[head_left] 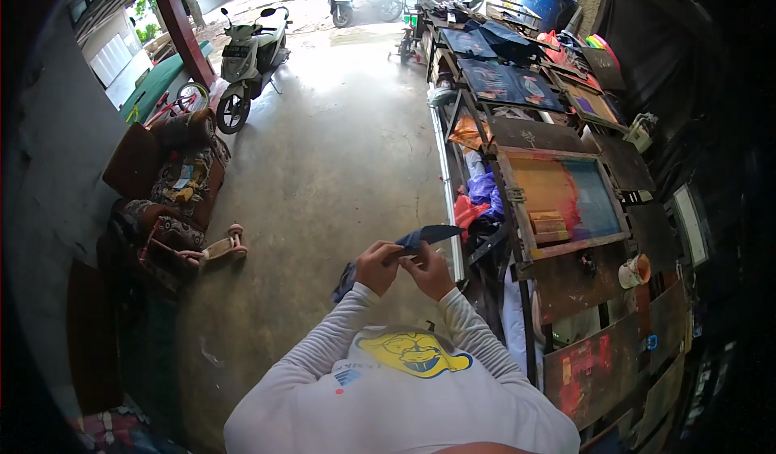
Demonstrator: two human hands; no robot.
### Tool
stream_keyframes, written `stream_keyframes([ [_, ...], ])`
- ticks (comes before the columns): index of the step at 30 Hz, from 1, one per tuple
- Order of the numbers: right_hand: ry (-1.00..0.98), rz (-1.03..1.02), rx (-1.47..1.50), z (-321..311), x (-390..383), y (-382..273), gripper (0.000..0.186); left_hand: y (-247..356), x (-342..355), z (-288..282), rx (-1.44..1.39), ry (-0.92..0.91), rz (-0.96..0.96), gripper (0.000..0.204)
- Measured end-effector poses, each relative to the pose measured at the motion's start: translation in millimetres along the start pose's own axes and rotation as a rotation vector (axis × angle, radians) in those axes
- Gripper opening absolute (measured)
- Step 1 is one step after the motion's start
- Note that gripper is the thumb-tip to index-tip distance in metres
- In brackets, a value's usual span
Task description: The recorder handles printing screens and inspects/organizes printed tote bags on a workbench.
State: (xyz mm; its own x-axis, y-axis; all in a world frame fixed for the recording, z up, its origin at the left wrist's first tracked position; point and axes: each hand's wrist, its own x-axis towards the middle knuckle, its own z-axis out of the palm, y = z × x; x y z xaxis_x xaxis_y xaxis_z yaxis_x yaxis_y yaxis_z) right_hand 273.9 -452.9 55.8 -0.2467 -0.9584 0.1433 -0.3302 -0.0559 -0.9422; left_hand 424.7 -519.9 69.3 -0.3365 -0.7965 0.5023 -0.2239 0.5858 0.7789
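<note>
A dark navy piece of cloth (435,233) is held up in front of my chest, with one pointed end sticking out to the right. My left hand (377,267) is closed on it, and more of the dark cloth hangs down beside that wrist. My right hand (429,274) pinches the lower edge of the cloth, its fingertips close to those of the left. What lies between the fingertips is too small to make out. Both forearms wear white sleeves.
To my right runs a long row of worktables with a wooden-framed printing screen (563,201), paint-stained boards (590,373), a small cup (634,271) and dark printed cloth panels (511,85). At left stand a worn armchair (190,171), a wooden ride-on toy (222,248) and a motor scooter (250,58).
</note>
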Motion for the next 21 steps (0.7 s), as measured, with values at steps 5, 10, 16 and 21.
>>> stream_keyframes([
  [5,0.104,0.085,0.161,41.8,25.3,-8.7,0.028,-34.7,18.1,-39.1,-0.146,-0.093,-0.031,0.014],
  [10,0.174,-0.008,-0.170,76.8,46.1,-36.4,0.028,-60.4,39.9,-72.4,-0.105,-0.189,-0.016,0.012],
  [16,0.179,0.047,-0.117,102.6,67.6,-49.0,0.032,-102.1,66.9,-102.9,-0.350,-0.443,-0.237,0.014],
  [21,0.184,0.003,-0.099,115.3,67.1,-47.0,0.023,-115.5,93.6,-124.0,-0.409,-0.706,-0.232,0.019],
])
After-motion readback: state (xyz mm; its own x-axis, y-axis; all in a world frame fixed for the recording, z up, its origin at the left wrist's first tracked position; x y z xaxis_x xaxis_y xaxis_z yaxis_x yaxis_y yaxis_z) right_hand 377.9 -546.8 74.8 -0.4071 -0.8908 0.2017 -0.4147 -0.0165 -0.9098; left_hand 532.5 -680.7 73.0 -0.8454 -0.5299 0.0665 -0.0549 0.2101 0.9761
